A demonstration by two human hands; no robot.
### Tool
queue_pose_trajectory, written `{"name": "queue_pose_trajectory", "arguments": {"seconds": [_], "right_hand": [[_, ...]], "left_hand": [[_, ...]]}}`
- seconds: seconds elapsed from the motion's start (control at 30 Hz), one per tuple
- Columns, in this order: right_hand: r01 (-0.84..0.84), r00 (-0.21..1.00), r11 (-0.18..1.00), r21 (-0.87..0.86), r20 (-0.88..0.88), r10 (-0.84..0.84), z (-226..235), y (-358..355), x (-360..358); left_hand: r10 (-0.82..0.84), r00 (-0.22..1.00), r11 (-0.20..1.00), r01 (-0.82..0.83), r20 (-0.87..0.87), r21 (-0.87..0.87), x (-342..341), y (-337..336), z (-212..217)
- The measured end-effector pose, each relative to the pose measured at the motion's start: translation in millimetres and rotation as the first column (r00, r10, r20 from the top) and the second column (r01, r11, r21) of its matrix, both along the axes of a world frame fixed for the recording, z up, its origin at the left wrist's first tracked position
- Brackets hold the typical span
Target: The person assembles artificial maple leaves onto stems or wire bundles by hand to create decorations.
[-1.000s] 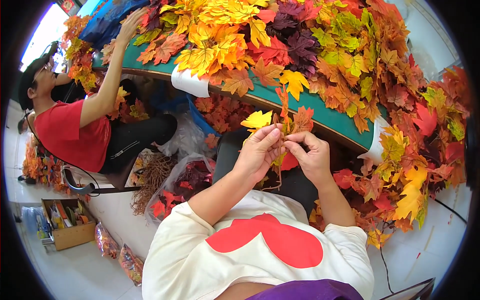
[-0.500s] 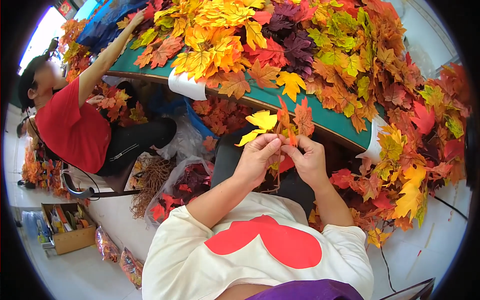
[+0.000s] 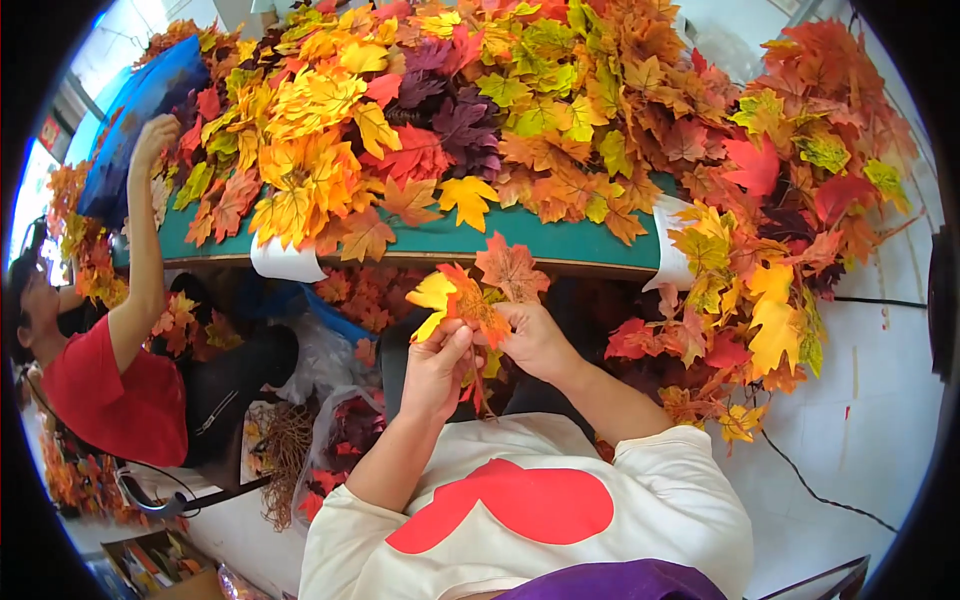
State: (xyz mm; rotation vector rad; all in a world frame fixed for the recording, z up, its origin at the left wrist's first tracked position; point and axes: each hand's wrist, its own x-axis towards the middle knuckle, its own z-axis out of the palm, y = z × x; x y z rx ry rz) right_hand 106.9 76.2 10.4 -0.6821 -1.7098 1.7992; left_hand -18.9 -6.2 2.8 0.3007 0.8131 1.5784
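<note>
Close in front of my body, both hands work on a small sprig of artificial maple leaves. My left hand (image 3: 440,368) pinches the sprig near its stem, under a yellow and orange leaf (image 3: 462,300). Beside it my right hand (image 3: 537,342) is closed with fingertips at the base of a rust-orange leaf (image 3: 512,268). A thin brown stem (image 3: 481,392) hangs below the fingers. What exactly each fingertip presses on is partly hidden by the leaves and the hands themselves.
A green-topped table (image 3: 560,242) ahead bears a large heap of artificial leaves (image 3: 310,185). More leaf garlands (image 3: 775,310) hang at its right end. At the left a person in a red shirt (image 3: 115,390) reaches across it. Brown stems (image 3: 283,460) lie bundled beside a plastic bag (image 3: 352,425).
The view has shifted, so the table and heap appear further left. My hands have turned the sprig, and its orange leaf now faces up. The other person's hand has moved over the pile.
</note>
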Motion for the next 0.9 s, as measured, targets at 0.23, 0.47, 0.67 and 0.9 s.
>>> {"name": "queue_pose_trajectory", "arguments": {"seconds": [0.23,0.47,0.67,0.9], "right_hand": [[0.029,0.997,0.995,-0.091,-0.070,-0.036,-3,-4,-6],[0.075,0.997,0.994,-0.084,-0.022,-0.077,7,2,-9],[0.094,0.957,0.912,0.398,0.216,-0.193,21,13,-7],[0.532,0.542,0.333,0.779,-0.011,-0.840,27,85,54]], "left_hand": [[-0.001,0.998,1.000,0.001,0.066,0.001,-4,4,-8],[0.073,0.997,0.997,-0.072,0.017,-0.028,6,-8,11],[-0.042,0.992,0.992,0.027,-0.119,-0.122,-2,-19,-1],[-0.070,0.994,0.984,0.083,0.085,-0.157,-17,-21,-1]]}}
